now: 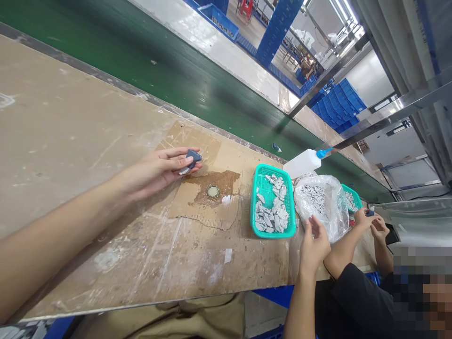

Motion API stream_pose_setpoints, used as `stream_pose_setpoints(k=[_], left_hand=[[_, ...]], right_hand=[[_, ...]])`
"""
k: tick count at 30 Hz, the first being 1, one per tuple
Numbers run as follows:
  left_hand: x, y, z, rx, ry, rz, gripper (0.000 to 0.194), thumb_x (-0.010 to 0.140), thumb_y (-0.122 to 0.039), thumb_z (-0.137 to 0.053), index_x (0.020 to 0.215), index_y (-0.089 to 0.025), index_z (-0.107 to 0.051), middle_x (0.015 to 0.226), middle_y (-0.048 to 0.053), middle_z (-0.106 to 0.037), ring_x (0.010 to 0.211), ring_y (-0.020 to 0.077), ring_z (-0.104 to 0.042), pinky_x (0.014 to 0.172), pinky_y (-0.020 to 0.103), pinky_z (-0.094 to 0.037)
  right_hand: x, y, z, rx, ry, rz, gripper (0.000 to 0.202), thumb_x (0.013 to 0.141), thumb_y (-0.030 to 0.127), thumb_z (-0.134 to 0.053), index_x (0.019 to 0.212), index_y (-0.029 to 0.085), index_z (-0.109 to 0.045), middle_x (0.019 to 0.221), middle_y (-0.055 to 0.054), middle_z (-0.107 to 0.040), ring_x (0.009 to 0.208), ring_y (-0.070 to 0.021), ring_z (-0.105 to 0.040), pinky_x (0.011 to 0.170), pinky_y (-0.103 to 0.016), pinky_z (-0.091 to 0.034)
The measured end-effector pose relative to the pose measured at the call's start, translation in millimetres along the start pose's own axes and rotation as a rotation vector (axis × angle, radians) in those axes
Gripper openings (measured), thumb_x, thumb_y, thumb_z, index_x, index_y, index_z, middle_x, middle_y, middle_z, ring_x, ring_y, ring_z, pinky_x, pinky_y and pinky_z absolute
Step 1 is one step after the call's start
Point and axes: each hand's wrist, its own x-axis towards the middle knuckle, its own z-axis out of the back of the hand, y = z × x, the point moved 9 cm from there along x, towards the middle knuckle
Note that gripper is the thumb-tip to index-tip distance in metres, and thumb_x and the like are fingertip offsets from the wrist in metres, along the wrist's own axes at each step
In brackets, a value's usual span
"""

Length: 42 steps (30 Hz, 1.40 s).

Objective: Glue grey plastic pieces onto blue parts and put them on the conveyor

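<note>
My left hand holds a small dark blue-grey piece between thumb and fingers, with a pale part under it, above the worktable. Below and right of it, a torn cardboard sheet bears a wet brown patch and a small round pale disc. My right hand is raised near the front of a clear plastic bag of small grey pieces, thumb and fingertip close together; whatever they hold, if anything, is too small to make out. Between my hands stands a green basket of grey-white pieces.
A white bottle with a blue tip leans behind the basket. A green conveyor belt runs along the far side. At the right, a co-worker's hands hold a dark piece near another green basket. A metal frame rises beyond.
</note>
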Motion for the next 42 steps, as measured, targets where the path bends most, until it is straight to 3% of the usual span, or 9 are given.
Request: stream_pose_setpoints(k=[3,7,13,18,23,29,32,37,42], left_hand=[[0.4,-1.6,0.7,0.0,0.009,-0.006,0.025,0.084,0.002,-0.059,0.096,-0.014,-0.074,0.081,0.005,-0.075,0.072,0.0123,-0.071,0.07,0.014,-0.057],[-0.6,-4.1,2.3,-0.004,0.022,-0.007,0.028,0.083,0.004,-0.059,0.099,-0.013,-0.074,0.085,0.007,-0.074,0.076,0.0131,-0.071,0.071,0.015,-0.057],[1.8,-4.6,6.4,-0.067,0.026,0.008,0.028,0.083,0.006,-0.058,0.1,-0.011,-0.07,0.085,0.007,-0.072,0.077,0.0136,-0.069,0.074,0.019,-0.057],[5.9,1.1,7.9,-0.107,0.039,0.041,0.028,0.082,0.006,-0.058,0.102,-0.01,-0.07,0.086,0.009,-0.072,0.079,0.0143,-0.069,0.074,0.019,-0.057],[6.4,4.2,4.9,-0.121,0.084,0.051,0.03,0.078,0.007,-0.062,0.103,-0.007,-0.069,0.086,0.012,-0.071,0.075,0.0153,-0.071,0.068,0.019,-0.06],[2.2,1.2,3.0,-0.253,0.126,0.092,0.028,0.079,0.008,-0.059,0.097,-0.011,-0.071,0.089,0.011,-0.069,0.077,0.0159,-0.07,0.066,0.019,-0.06],[-0.3,0.1,2.9,-0.265,0.132,0.106,0.031,0.079,0.008,-0.059,0.101,-0.011,-0.07,0.088,0.011,-0.069,0.078,0.0168,-0.07,0.069,0.02,-0.06],[0.8,-0.4,3.3,-0.272,0.14,0.079,0.029,0.08,0.008,-0.059,0.102,-0.009,-0.069,0.088,0.013,-0.07,0.08,0.0185,-0.072,0.073,0.023,-0.061],[3.1,-1.3,4.5,-0.304,0.14,0.066,0.021,0.08,0.008,-0.061,0.095,-0.004,-0.068,0.089,0.015,-0.072,0.084,0.0186,-0.072,0.081,0.025,-0.059]], right_hand=[[10.7,36.5,-30.8,0.052,0.176,0.095,0.039,0.088,0.046,-0.057,0.112,0.017,-0.066,0.109,-0.014,-0.071,0.1,-0.0271,-0.068,0.09,-0.042,-0.054],[16.1,74.7,-101.9,0.017,0.518,0.201,0.034,0.072,0.045,-0.073,0.094,0.019,-0.072,0.09,-0.005,-0.072,0.077,-0.0193,-0.067,0.074,-0.032,-0.054],[26.2,77.4,-155.6,-0.18,0.72,0.183,0.024,0.056,0.03,-0.082,0.07,0.019,-0.066,0.06,0.005,-0.061,0.057,-0.0139,-0.056,0.055,-0.024,-0.038],[28.8,71.4,-163.8,-0.243,0.833,0.141,0.019,0.06,0.028,-0.079,0.06,0.019,-0.062,0.052,0.004,-0.061,0.048,-0.0129,-0.054,0.05,-0.023,-0.034],[31.8,76.2,-162.1,-0.191,0.749,0.139,0.011,0.066,0.026,-0.069,0.061,0.018,-0.063,0.053,0.002,-0.06,0.051,-0.0146,-0.055,0.054,-0.025,-0.038],[27.3,102.5,-140.7,0.114,0.686,0.171,0.045,0.08,0.05,-0.054,0.106,0.017,-0.068,0.083,-0.004,-0.068,0.066,-0.0167,-0.06,0.059,-0.029,-0.048],[7.6,121.4,-132.5,0.313,0.718,0.113,0.058,0.084,0.058,-0.051,0.122,0.017,-0.062,0.086,-0.006,-0.07,0.068,-0.0174,-0.063,0.058,-0.03,-0.051],[-56.3,155.7,-155.9,0.641,0.958,-0.057,0.04,0.074,0.043,-0.077,0.104,0.019,-0.069,0.092,-0.007,-0.074,0.074,-0.0188,-0.07,0.069,-0.034,-0.059],[-73.4,161.2,-172.8,0.49,0.753,0.122,0.032,0.077,0.045,-0.073,0.094,0.018,-0.073,0.1,-0.009,-0.073,0.087,-0.0214,-0.071,0.081,-0.038,-0.059]])
